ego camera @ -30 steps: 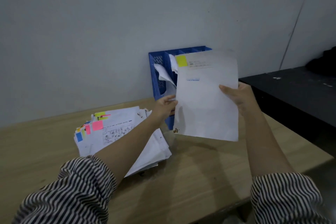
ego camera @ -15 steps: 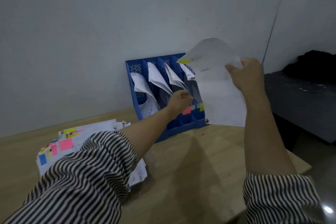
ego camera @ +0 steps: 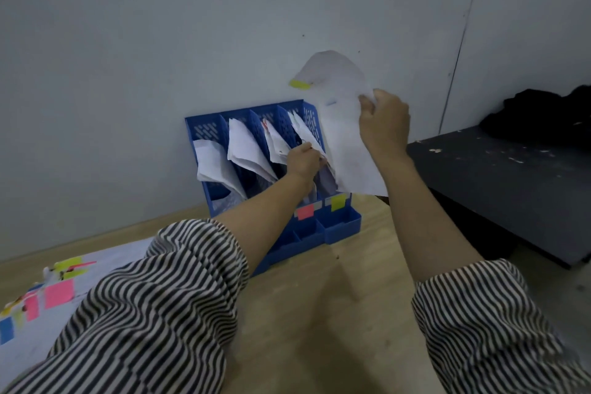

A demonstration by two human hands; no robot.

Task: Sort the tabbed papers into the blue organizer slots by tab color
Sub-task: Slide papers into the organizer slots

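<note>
A blue organizer [ego camera: 339, 227] with several slots stands against the wall, white papers leaning in each slot. Pink [ego camera: 305, 212] and yellow [ego camera: 338, 202] labels mark its two right-hand slots. My right hand [ego camera: 383, 120] grips a white sheet with a yellow tab [ego camera: 343, 137], held upright just right of the organizer's rightmost slot; its top curls over. My left hand [ego camera: 303, 160] reaches into the rightmost slot and pinches the papers [ego camera: 303, 131] there, pulling them leftward. A pile of tabbed papers [ego camera: 57, 294] lies at the left of the wooden table.
The wooden table [ego camera: 335, 313] ends at its right edge close to the organizer. Beyond it stands a lower black surface [ego camera: 511, 189] with dark cloth [ego camera: 543, 115] on it. The grey wall stands right behind the organizer.
The sheet went from both hands to my right hand alone and rose beside the organizer. My left hand let go of it and reached into the rightmost slot.
</note>
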